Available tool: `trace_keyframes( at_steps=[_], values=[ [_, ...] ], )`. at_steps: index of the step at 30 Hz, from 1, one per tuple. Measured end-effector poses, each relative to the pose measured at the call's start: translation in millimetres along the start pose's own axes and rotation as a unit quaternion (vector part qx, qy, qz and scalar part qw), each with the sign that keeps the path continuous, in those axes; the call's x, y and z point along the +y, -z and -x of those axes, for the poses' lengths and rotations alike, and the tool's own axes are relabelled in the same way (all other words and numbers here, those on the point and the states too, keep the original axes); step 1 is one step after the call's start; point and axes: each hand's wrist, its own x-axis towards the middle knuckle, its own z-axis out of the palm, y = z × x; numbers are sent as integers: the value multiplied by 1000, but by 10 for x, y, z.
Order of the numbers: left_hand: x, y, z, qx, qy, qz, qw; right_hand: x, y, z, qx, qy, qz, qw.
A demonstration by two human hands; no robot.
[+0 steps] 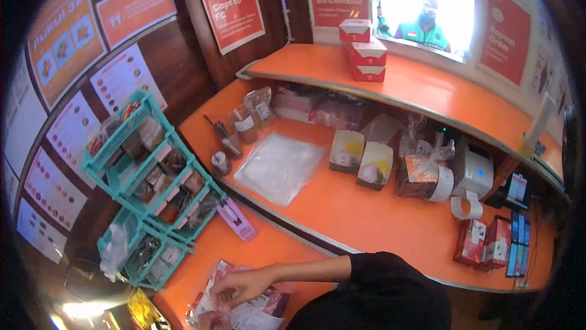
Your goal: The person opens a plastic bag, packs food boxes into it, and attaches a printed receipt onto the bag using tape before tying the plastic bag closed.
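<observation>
My right hand (243, 286) reaches in from the black sleeve over a clear plastic bag (221, 267) with red printed packaging inside. Its fingers are curled and pinched together, and what lies between them is too small to make out. Just below, at the bottom edge of the view, my left hand (213, 319) shows only in part, its fingers bent close to the right fingertips. A white paper slip (253, 318) lies on the red packaging, right beside the hands. The bag rests on the orange counter (210, 241).
Green tiered baskets (168, 174) of packets and a purple stapler-like object (237, 220) stand nearby. Clear plastic sheets (278, 168), open food boxes (374, 168), a filled bag (421, 174) and a receipt printer (473, 171) sit under the shelf (439, 92). A person (424, 31) is outside the window.
</observation>
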Motion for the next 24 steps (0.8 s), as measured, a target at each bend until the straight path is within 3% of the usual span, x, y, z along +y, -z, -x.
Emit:
trace_keyframes(
  at_steps=[1,4,7,9,10,12,16,18,22,23,24],
  values=[
    [-105,18,0,6,-59,-71,996,44,-2,-25,-15,-4,-48,999],
    [-442,10,26,7,-81,-46,996,106,-62,-94,-27,26,-123,992],
    [-263,7,33,-5,-41,-19,999,178,-126,-151,-22,57,-109,992],
    [-394,13,8,6,-31,-53,998,13,-125,-159,-79,-64,-246,964],
    [-443,22,14,5,-35,-55,998,48,-132,-184,-78,-61,-243,965],
    [-328,-3,-20,-32,-120,-230,965,189,-149,-246,-128,81,-26,988],
    [-248,31,-41,-9,-224,-280,934,271,-171,-227,-112,118,61,985],
    [-182,23,-18,-32,-242,-270,931,170,-171,-110,-132,64,180,973],
    [-326,98,-45,-80,-236,-280,927,163,-306,-2,-61,110,218,968],
    [-116,130,-53,-60,-336,-295,892,101,-369,31,-4,81,170,982],
    [-150,124,-61,-73,-346,-287,890,44,-402,76,50,53,121,990]
  ],
)
